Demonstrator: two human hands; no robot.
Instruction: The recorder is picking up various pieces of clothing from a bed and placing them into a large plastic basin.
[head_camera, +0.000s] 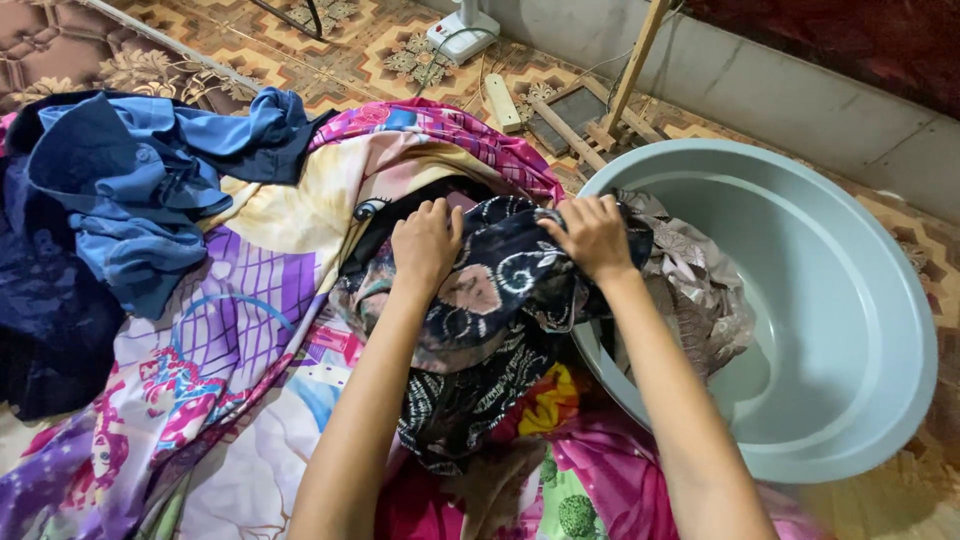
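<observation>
Two bare hands grip one dark patterned cloth (500, 290), a black fabric with white swirls and pinkish patches. The left hand (425, 243) is clenched on a bunch of the cloth at its upper left edge, knuckles up, fingers curled into the folds. The right hand (592, 235) is closed on another bunch at the upper right, just at the rim of a large pale blue-grey basin (850, 330). The cloth stretches between the two fists, sags below them and hangs down between the forearms, its lower part lying on a bright floral sheet (250, 330) of pink, purple and yellow that is spread over the floor. The cloth's right end passes over the basin's near rim.

Inside the basin, against its left wall and just beside the right hand, lies a grey-brown patterned fabric (700, 280), crumpled and partly draped over the rim. The rest of the basin's inside shows bare.

To the left, well apart from the hands, a heap of blue clothes (140, 190) sits on the sheet, with darker navy cloth beneath and beside it. Beyond the sheet a patterned tile floor (380, 45) shows, with a white fan base (462, 30), a white power strip (502, 102) and a wooden frame (610, 115) near a grey wall ledge.
</observation>
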